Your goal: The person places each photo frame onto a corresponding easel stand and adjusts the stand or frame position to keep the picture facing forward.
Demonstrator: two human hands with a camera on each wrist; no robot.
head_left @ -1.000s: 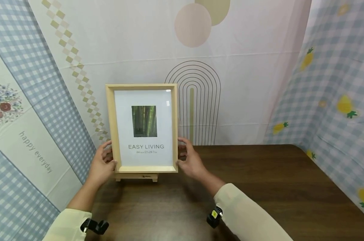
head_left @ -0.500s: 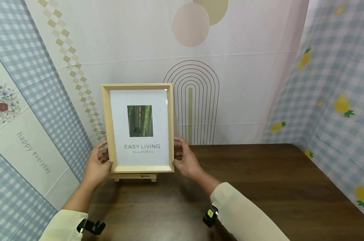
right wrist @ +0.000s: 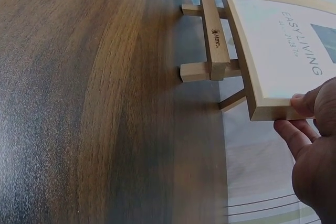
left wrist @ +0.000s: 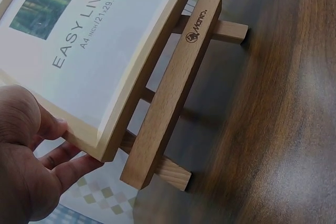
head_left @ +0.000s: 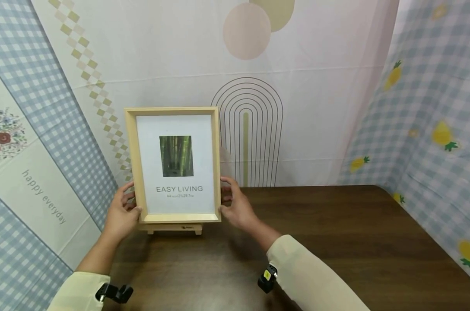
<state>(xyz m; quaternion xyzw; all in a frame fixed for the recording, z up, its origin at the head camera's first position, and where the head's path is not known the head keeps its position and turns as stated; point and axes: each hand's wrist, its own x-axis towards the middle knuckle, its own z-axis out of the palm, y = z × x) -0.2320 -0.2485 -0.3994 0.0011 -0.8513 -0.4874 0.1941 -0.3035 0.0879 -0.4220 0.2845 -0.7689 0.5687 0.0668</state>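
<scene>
The picture frame [head_left: 173, 165] has slid a little to the left since the earlier frames, carried by both hands, while the wooden easel [head_left: 170, 228] stays put near the left end of the surface's far edge. The surface [head_left: 316, 224] carries the easel, and the picture frame stands nearly upright in front of the easel's legs, hiding most of it in the head view. The left hand [head_left: 122, 214] grips the lower left side, thumb on the front of the moulding and fingers curled behind; the right hand [head_left: 239, 207] pinches the lower right side in the same way. Neither is spread beyond the thickness of the moulding. Both wrist views show a gap between the bottom edge of the picture frame and the easel's ledge [left wrist: 170, 93], so it does not appear to be seated there. Its lower left corner lies about level with the ledge's left end, while its right side reaches well past the other end. The step in hand looks like lining the picture frame up over the ledge; the next move probably calls for a small further shift left, then an even lowering by both hands until the bottom edge rests.
</scene>
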